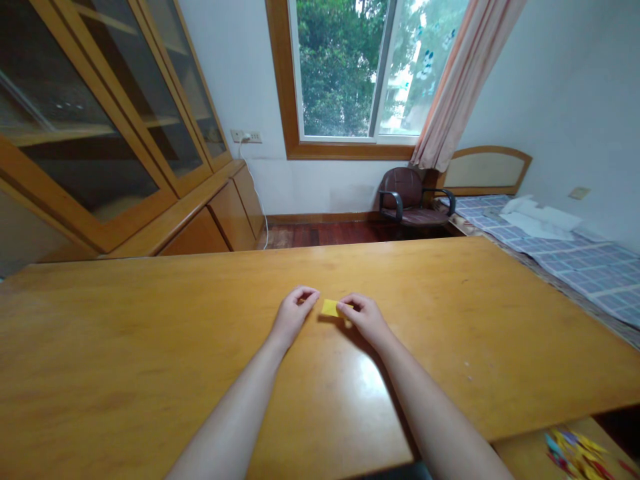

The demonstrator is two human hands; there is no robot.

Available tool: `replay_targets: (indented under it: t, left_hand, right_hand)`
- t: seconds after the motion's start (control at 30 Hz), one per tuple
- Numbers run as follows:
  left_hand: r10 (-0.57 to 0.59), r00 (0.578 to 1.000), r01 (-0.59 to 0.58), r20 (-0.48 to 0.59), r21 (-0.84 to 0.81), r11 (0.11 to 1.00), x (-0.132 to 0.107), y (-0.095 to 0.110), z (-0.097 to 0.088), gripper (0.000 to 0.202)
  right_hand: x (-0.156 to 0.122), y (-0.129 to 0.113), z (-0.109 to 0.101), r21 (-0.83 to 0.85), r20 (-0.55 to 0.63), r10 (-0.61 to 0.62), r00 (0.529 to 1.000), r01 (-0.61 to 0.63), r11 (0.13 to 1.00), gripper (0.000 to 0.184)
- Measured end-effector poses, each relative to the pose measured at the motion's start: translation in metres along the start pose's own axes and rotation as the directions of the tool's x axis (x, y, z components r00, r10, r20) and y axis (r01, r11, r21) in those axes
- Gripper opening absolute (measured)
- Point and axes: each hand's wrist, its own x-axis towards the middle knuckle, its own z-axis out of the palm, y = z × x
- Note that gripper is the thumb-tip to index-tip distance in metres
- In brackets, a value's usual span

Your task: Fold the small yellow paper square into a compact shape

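A small yellow piece of paper is pinched between the thumb and fingers of my right hand. It is raised slightly over the wooden table, casting a shadow below. Just left of the paper, my left hand has its thumb and index fingertips pressed together, a small gap away from the paper's edge. Whether anything tiny sits in that left pinch is hidden.
Several colourful small pieces lie on a lower surface at the bottom right. Beyond the table stand a brown armchair and a bed with a checked sheet. A glass-door cabinet lines the left side.
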Motion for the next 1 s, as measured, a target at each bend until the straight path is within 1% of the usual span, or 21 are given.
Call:
replay_targets:
  t: [0.1,0.17,0.33,0.47,0.57,0.67,0.77,0.87,1.0]
  left_hand:
    - [0.059,0.987,-0.069,0.146,0.066,0.995,-0.002,0.004,0.003,0.022]
    - [0.082,0.975,-0.108,0.208,0.114,0.988,-0.004,0.006,0.004,0.021]
    - [0.13,0.967,-0.167,0.217,0.16,0.973,-0.005,0.007,0.003,0.02]
    - [0.156,0.957,-0.204,0.242,0.186,0.961,-0.006,0.007,0.004,0.019]
    - [0.166,0.957,-0.216,0.238,0.201,0.955,-0.006,0.008,0.005,0.021]
    - [0.153,0.967,-0.193,0.206,0.191,0.963,-0.006,0.009,0.005,0.021]
    - [0.11,0.982,-0.132,0.153,0.143,0.981,-0.005,0.006,0.003,0.021]
    - [0.042,0.994,-0.049,0.103,0.071,0.996,-0.003,0.003,0.001,0.022]
    - [-0.032,0.999,0.032,0.032,-0.009,0.999,-0.001,0.0,-0.001,0.023]
  right_hand:
    - [-0.001,-0.004,0.0,-0.031,0.022,-0.021,1.0,0.022,0.999,0.018]
    - [-0.002,-0.006,0.001,-0.066,0.035,-0.042,0.998,0.045,0.997,0.017]
    - [-0.002,-0.008,0.003,-0.151,0.058,-0.114,0.992,0.122,0.981,0.015]
    - [-0.002,-0.008,0.005,-0.174,0.058,-0.129,0.99,0.137,0.975,0.014]
    - [-0.002,-0.008,0.005,-0.167,0.049,-0.111,0.993,0.118,0.979,0.014]
    - [-0.002,-0.008,0.004,-0.14,0.012,-0.08,0.997,0.081,0.987,0.014]
    - [-0.001,-0.006,0.002,-0.101,-0.043,-0.051,0.998,0.046,0.994,0.017]
    - [0.001,-0.002,0.001,-0.06,-0.1,-0.019,0.995,0.013,0.998,0.021]
    - [0.004,0.002,-0.002,0.042,-0.215,0.05,0.975,-0.042,0.998,0.024]
